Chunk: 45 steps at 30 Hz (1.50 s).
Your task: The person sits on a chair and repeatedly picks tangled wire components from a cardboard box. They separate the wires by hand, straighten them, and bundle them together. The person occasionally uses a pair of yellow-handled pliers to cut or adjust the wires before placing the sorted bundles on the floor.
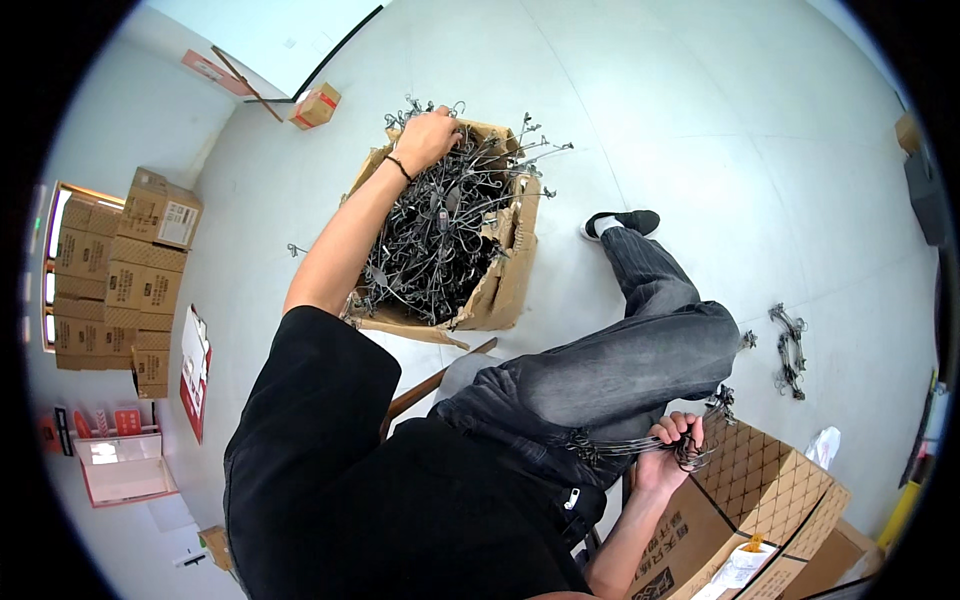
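A torn, open cardboard box (515, 290) is heaped with tangled wire clip hangers (440, 210), dark with black clips. Some poke out over its rim. My left hand (428, 138), a dark bracelet at its wrist, is at the far end of the heap. Its fingers are curled down among hooks and clips, and their grip is partly hidden. At lower right, beside my thigh, my right hand (672, 455) is closed around a bundle of clip hangers (615, 447). Their hooks gather by its fingers, and clips stick out on both sides.
A brown carton (740, 480) stands beside my right hand. Several loose hangers (790, 350) lie on the floor to the right. Stacked cartons (130, 270) line the left wall. Beyond the hanger box sits a small carton (315, 106). My leg (620, 375) stretches between both hands.
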Each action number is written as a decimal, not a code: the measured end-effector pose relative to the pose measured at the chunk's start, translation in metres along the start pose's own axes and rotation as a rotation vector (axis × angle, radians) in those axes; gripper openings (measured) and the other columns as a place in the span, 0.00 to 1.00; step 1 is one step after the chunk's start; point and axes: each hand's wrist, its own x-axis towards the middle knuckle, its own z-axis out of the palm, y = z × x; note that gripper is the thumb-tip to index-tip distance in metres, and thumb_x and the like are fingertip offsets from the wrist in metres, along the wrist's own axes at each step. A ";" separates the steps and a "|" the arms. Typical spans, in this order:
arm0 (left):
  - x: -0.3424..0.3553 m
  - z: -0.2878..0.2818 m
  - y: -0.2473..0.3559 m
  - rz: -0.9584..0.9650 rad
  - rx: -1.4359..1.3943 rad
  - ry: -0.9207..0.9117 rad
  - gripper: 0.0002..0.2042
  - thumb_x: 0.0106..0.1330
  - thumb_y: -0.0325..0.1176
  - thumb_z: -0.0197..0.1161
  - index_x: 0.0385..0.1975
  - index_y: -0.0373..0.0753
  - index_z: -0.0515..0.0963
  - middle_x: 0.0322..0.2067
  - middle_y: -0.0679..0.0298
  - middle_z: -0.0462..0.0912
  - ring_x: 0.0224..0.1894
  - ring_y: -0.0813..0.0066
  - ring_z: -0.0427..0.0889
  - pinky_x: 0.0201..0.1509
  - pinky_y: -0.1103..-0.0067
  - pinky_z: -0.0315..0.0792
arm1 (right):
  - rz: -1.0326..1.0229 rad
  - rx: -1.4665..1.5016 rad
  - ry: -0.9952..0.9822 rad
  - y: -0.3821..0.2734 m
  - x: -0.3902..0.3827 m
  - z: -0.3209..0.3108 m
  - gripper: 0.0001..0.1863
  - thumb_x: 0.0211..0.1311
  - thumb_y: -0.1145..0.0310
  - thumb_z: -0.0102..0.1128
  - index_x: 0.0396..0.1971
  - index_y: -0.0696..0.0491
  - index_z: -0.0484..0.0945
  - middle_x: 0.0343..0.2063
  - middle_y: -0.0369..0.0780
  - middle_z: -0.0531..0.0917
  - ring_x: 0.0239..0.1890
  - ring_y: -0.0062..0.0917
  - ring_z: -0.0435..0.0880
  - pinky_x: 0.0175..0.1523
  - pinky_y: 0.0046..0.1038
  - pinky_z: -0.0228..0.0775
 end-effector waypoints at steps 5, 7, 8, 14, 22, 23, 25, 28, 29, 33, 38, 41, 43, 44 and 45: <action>-0.035 -0.082 -0.004 -0.077 -0.157 0.054 0.14 0.68 0.42 0.63 0.30 0.37 0.85 0.30 0.56 0.85 0.35 0.55 0.84 0.38 0.65 0.76 | -0.040 -0.031 -0.004 -0.003 -0.004 0.003 0.11 0.76 0.63 0.52 0.37 0.56 0.74 0.28 0.34 0.70 0.29 0.17 0.67 0.35 0.20 0.66; -0.055 -0.095 -0.009 -0.158 -0.211 0.105 0.13 0.68 0.42 0.63 0.29 0.39 0.86 0.27 0.54 0.85 0.31 0.54 0.84 0.36 0.64 0.75 | -0.029 -0.022 -0.005 -0.005 -0.003 0.001 0.12 0.76 0.63 0.52 0.37 0.56 0.74 0.28 0.34 0.70 0.29 0.17 0.67 0.35 0.20 0.66; -0.061 -0.090 -0.022 -0.231 -0.208 0.090 0.13 0.67 0.42 0.62 0.30 0.41 0.87 0.28 0.53 0.85 0.32 0.53 0.84 0.36 0.63 0.75 | -0.006 -0.009 -0.013 -0.003 -0.002 -0.001 0.12 0.76 0.63 0.52 0.36 0.56 0.74 0.29 0.34 0.70 0.29 0.17 0.66 0.35 0.20 0.65; -0.076 -0.073 0.020 -0.031 -0.206 0.231 0.13 0.68 0.39 0.62 0.31 0.34 0.83 0.27 0.48 0.82 0.33 0.47 0.82 0.37 0.62 0.74 | 0.002 -0.061 0.012 0.006 -0.001 0.002 0.12 0.76 0.63 0.52 0.36 0.56 0.74 0.28 0.34 0.69 0.29 0.18 0.66 0.35 0.20 0.65; -0.066 -0.052 -0.003 -0.297 0.188 0.272 0.06 0.59 0.32 0.64 0.29 0.41 0.87 0.42 0.51 0.83 0.46 0.54 0.82 0.48 0.60 0.74 | -0.014 -0.067 0.015 0.003 -0.001 0.001 0.11 0.75 0.64 0.52 0.35 0.56 0.74 0.28 0.35 0.70 0.29 0.19 0.65 0.35 0.21 0.64; -0.051 -0.064 0.027 -0.053 0.284 0.556 0.08 0.55 0.27 0.64 0.33 0.40 0.86 0.45 0.50 0.82 0.51 0.54 0.80 0.54 0.58 0.71 | -0.032 -0.065 0.014 0.002 -0.002 0.002 0.11 0.75 0.64 0.52 0.36 0.56 0.74 0.28 0.35 0.70 0.29 0.19 0.65 0.35 0.22 0.63; -0.027 -0.079 0.069 0.179 -0.001 0.599 0.14 0.57 0.22 0.59 0.43 0.37 0.82 0.45 0.51 0.82 0.46 0.51 0.82 0.50 0.62 0.76 | -0.028 -0.057 0.013 0.005 -0.001 0.005 0.10 0.75 0.65 0.52 0.36 0.56 0.74 0.28 0.35 0.70 0.29 0.19 0.65 0.35 0.22 0.63; 0.011 -0.057 0.135 0.287 -0.392 0.262 0.11 0.65 0.24 0.54 0.43 0.32 0.81 0.41 0.51 0.84 0.42 0.49 0.83 0.49 0.63 0.78 | -0.007 -0.074 0.016 0.007 -0.001 0.002 0.11 0.75 0.64 0.51 0.36 0.56 0.75 0.28 0.36 0.70 0.29 0.20 0.65 0.35 0.22 0.63; 0.031 -0.038 0.145 0.297 -0.265 0.150 0.11 0.65 0.26 0.55 0.43 0.32 0.81 0.39 0.48 0.84 0.43 0.49 0.83 0.47 0.65 0.78 | 0.003 -0.084 0.010 0.008 -0.001 0.003 0.11 0.75 0.64 0.51 0.36 0.56 0.75 0.29 0.36 0.70 0.29 0.20 0.65 0.35 0.22 0.63; 0.084 0.053 0.148 0.192 0.263 -0.031 0.09 0.61 0.28 0.57 0.33 0.37 0.85 0.36 0.52 0.86 0.50 0.52 0.83 0.67 0.38 0.55 | 0.008 -0.095 0.006 0.010 0.000 0.003 0.11 0.75 0.63 0.51 0.37 0.55 0.74 0.29 0.35 0.69 0.30 0.20 0.65 0.36 0.22 0.63; 0.108 0.059 0.143 -0.022 0.156 -0.106 0.11 0.64 0.34 0.58 0.35 0.38 0.87 0.38 0.51 0.87 0.55 0.56 0.81 0.68 0.31 0.40 | -0.049 -0.135 0.006 0.008 -0.003 0.010 0.11 0.75 0.63 0.50 0.36 0.54 0.74 0.29 0.35 0.69 0.30 0.20 0.65 0.36 0.22 0.62; 0.111 0.019 0.096 -0.175 -0.031 0.243 0.12 0.67 0.35 0.57 0.31 0.38 0.87 0.36 0.53 0.88 0.44 0.59 0.85 0.58 0.56 0.72 | -0.049 -0.092 0.016 0.004 -0.005 0.011 0.11 0.75 0.63 0.50 0.36 0.54 0.74 0.29 0.35 0.69 0.30 0.20 0.65 0.36 0.22 0.62; 0.087 -0.016 0.063 -0.389 -0.513 0.226 0.14 0.70 0.34 0.55 0.30 0.35 0.85 0.31 0.55 0.88 0.37 0.59 0.86 0.44 0.63 0.76 | -0.038 -0.056 0.028 0.002 -0.006 0.014 0.11 0.76 0.63 0.50 0.36 0.55 0.74 0.28 0.35 0.69 0.29 0.19 0.65 0.35 0.22 0.62; 0.066 -0.026 0.066 -0.282 -0.564 0.327 0.14 0.72 0.34 0.54 0.31 0.34 0.84 0.31 0.55 0.88 0.34 0.60 0.86 0.42 0.65 0.76 | -0.028 -0.039 0.025 0.001 -0.006 0.012 0.11 0.76 0.63 0.50 0.36 0.55 0.74 0.28 0.35 0.69 0.29 0.19 0.65 0.35 0.22 0.62; 0.040 -0.038 0.071 -0.170 -0.610 0.434 0.14 0.73 0.33 0.53 0.31 0.32 0.83 0.31 0.55 0.88 0.32 0.62 0.87 0.41 0.67 0.77 | -0.018 -0.019 0.014 0.000 -0.004 0.010 0.11 0.76 0.63 0.49 0.36 0.55 0.74 0.28 0.35 0.69 0.29 0.19 0.65 0.35 0.22 0.62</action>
